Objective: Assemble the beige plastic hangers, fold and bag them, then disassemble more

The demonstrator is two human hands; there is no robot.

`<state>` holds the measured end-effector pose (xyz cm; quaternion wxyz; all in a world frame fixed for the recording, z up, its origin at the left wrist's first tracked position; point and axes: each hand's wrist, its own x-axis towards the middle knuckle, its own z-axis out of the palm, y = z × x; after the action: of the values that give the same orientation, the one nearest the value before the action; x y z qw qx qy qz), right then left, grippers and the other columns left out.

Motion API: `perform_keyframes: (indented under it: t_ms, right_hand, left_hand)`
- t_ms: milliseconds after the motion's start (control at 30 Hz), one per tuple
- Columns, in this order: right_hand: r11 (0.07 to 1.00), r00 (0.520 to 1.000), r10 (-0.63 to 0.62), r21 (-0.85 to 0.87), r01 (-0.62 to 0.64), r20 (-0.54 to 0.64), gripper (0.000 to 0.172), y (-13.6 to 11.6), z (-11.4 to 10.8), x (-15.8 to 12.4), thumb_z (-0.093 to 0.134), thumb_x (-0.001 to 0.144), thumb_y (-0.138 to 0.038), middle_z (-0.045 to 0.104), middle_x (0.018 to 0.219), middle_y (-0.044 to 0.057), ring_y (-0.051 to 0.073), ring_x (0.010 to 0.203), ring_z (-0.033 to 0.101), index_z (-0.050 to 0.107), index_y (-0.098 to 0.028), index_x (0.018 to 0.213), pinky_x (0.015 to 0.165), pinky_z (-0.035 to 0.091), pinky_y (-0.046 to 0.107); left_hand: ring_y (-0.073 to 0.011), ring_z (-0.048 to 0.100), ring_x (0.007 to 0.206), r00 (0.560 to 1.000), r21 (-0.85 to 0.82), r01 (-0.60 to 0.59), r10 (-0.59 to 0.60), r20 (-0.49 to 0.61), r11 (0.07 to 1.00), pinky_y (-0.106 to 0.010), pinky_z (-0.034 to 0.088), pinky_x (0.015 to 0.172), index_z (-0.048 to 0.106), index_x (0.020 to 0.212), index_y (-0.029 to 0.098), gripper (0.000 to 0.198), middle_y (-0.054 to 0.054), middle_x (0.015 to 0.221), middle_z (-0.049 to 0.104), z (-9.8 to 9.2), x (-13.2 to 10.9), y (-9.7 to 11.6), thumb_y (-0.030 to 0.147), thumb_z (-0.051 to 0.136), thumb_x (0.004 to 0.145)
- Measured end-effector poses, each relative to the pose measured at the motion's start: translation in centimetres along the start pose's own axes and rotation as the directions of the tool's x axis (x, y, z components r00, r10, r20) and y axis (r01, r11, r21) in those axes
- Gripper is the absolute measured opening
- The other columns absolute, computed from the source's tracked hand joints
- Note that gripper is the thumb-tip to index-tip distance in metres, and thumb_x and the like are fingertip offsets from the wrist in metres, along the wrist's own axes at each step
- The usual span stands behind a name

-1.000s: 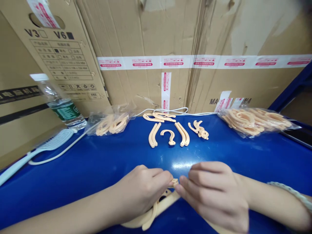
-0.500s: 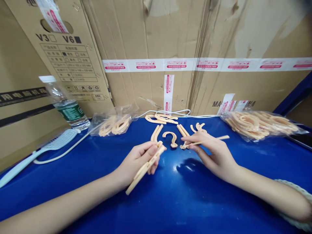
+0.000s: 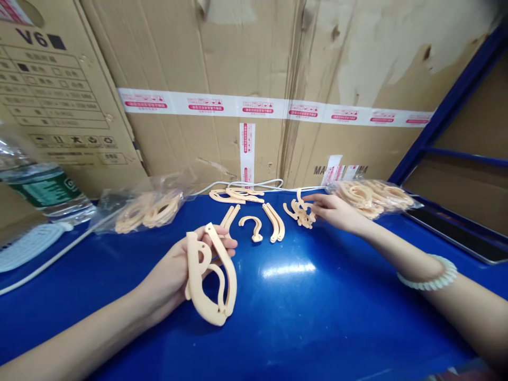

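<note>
My left hand (image 3: 169,275) is closed around a beige plastic folding hanger (image 3: 200,288), its curved arms folded together and facing me. My right hand (image 3: 337,210) reaches to a small heap of curved beige pieces (image 3: 304,218). Its thumb and fingers pinch one small curved piece (image 3: 300,199) at the top of that heap; part of the grip is hidden. Between my hands lie a loose hanger hook (image 3: 254,225) and a pair of long arm pieces (image 3: 274,222). More arm pieces (image 3: 232,215) lie just beyond my left fingers.
Several folded hanger parts (image 3: 234,194) lie at the back near a white cable (image 3: 273,183). Clear bags of beige parts stand left (image 3: 146,211) and right (image 3: 365,196). A water bottle (image 3: 43,185) and blue hairbrush (image 3: 32,248) are far left. Cardboard (image 3: 198,143) walls the back.
The view has turned right. My right hand has moved right to the heap, and the long thin piece is no longer in its fingers. My left hand has turned the hanger to face me.
</note>
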<state>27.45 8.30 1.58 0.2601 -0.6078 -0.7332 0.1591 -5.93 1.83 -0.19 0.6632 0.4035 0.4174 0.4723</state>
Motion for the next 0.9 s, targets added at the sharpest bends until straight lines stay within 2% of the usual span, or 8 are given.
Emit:
perform_keyframes:
  t_ms: [233, 433, 533, 600, 667, 733, 800, 900]
  right_hand:
    - [0.992, 0.999, 0.029, -0.125, -0.025, 0.027, 0.045, 0.1, 0.7, 0.2, 0.045, 0.078, -0.003, 0.069, 0.066, 0.004, 0.017, 0.063, 0.065, 0.064, -0.006, 0.120, 0.058, 0.049, 0.024]
    - [0.957, 0.997, 0.031, -0.287, -0.049, -0.065, 0.032, -0.3, 0.7, -0.5, 0.047, 0.088, -0.014, 0.072, 0.087, 0.012, 0.025, 0.082, 0.068, 0.066, -0.011, 0.113, 0.074, 0.050, 0.033]
    - [0.948, 0.987, -0.113, -0.309, 0.072, -0.118, 0.034, -2.6, 1.2, -2.2, 0.046, 0.092, -0.018, 0.069, 0.098, 0.014, 0.026, 0.094, 0.065, 0.059, -0.012, 0.122, 0.082, 0.048, 0.036]
    - [0.869, 0.877, -0.466, -0.247, 0.429, -0.119, 0.034, -5.1, 2.1, -4.0, 0.047, 0.094, -0.018, 0.066, 0.104, 0.014, 0.024, 0.098, 0.062, 0.055, -0.013, 0.126, 0.085, 0.048, 0.036]
    - [0.639, 0.660, -0.751, -0.224, 0.736, 0.029, 0.034, -7.5, 3.1, -6.1, 0.049, 0.095, -0.017, 0.063, 0.115, 0.013, 0.022, 0.105, 0.058, 0.055, -0.018, 0.128, 0.089, 0.048, 0.036]
    - [0.397, 0.434, -0.888, -0.224, 0.890, 0.150, 0.028, -9.2, 4.2, -7.8, 0.050, 0.097, -0.017, 0.065, 0.116, 0.008, 0.022, 0.109, 0.057, 0.060, -0.022, 0.122, 0.089, 0.047, 0.036]
    - [0.297, 0.341, -0.922, -0.229, 0.927, 0.182, 0.022, -9.9, 5.1, -8.7, 0.050, 0.097, -0.016, 0.067, 0.115, 0.006, 0.021, 0.112, 0.056, 0.064, -0.019, 0.114, 0.091, 0.046, 0.035]
    - [0.275, 0.315, -0.936, -0.235, 0.932, 0.156, 0.020, -9.7, 6.0, -8.9, 0.048, 0.098, -0.014, 0.069, 0.112, 0.006, 0.021, 0.110, 0.058, 0.068, -0.015, 0.103, 0.093, 0.046, 0.036]
  left_hand:
    - [-0.0200, 0.072, 0.086, 0.994, 0.013, 0.054, -0.052, -0.096, 0.998, -0.024, 0.058, 0.070, 0.071, 0.103, 0.017, 0.028, -0.009, 0.095, 0.077, 0.6, -0.2, 0.3, 0.010, 0.067, 0.076]
    - [-0.0187, 0.070, 0.084, 0.998, 0.035, 0.032, -0.030, -0.046, 0.999, -0.022, 0.055, 0.066, 0.072, 0.105, 0.017, 0.032, -0.009, 0.098, 0.076, 0.6, -0.4, 0.4, 0.013, 0.071, 0.073]
    - [-0.0168, 0.069, 0.080, 1.000, 0.049, 0.021, -0.021, -0.006, 0.999, -0.021, 0.055, 0.067, 0.071, 0.109, 0.019, 0.034, -0.008, 0.100, 0.075, 0.4, -0.3, 0.3, 0.015, 0.071, 0.075]
    - [-0.0166, 0.068, 0.078, 1.000, 0.057, 0.004, -0.005, 0.022, 0.998, -0.022, 0.055, 0.068, 0.072, 0.109, 0.018, 0.034, -0.008, 0.099, 0.075, 0.4, -0.3, 0.1, 0.015, 0.071, 0.075]
    - [-0.0178, 0.069, 0.080, 0.998, 0.060, -0.022, 0.018, 0.066, 0.998, -0.023, 0.055, 0.070, 0.072, 0.107, 0.018, 0.033, -0.008, 0.099, 0.075, 0.3, -0.2, 0.0, 0.016, 0.073, 0.074]
    - [-0.0193, 0.069, 0.084, 0.992, 0.064, -0.045, 0.037, 0.118, 0.997, -0.024, 0.055, 0.072, 0.073, 0.106, 0.019, 0.033, -0.007, 0.097, 0.075, 0.2, -0.3, -0.2, 0.016, 0.075, 0.073]
    - [-0.0206, 0.070, 0.087, 0.985, 0.074, -0.058, 0.045, 0.165, 0.996, -0.024, 0.054, 0.076, 0.073, 0.105, 0.019, 0.034, -0.006, 0.096, 0.076, 0.2, -0.3, -0.3, 0.016, 0.076, 0.071]
    - [-0.0227, 0.070, 0.092, 0.978, 0.078, -0.043, 0.026, 0.205, 0.996, -0.027, 0.054, 0.081, 0.071, 0.109, 0.020, 0.035, -0.007, 0.098, 0.076, 0.3, -0.4, -0.3, 0.019, 0.074, 0.074]
